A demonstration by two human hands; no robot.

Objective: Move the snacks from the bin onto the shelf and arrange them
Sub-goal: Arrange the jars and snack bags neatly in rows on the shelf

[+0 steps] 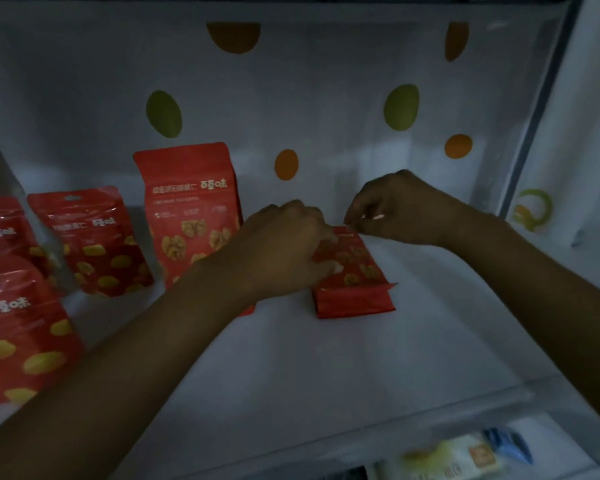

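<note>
A red walnut snack bag (354,289) leans backward on the white shelf (326,368), bottom edge toward me. My left hand (284,244) grips its left side, fingers curled over the front. My right hand (395,209) pinches the bag's top right corner. Left of it a taller red walnut bag (187,209) stands upright. Further left stand three red bags with yellow snack pictures: one at the back (90,240), one at the left edge (0,226), one at the front left (21,330).
The shelf's back wall (326,98) is white with green and orange ovals. A grey upright frame (541,105) bounds the right side. Below the shelf's front edge, other packets (465,455) show on a lower level. Bare shelf surface lies to the right and in front.
</note>
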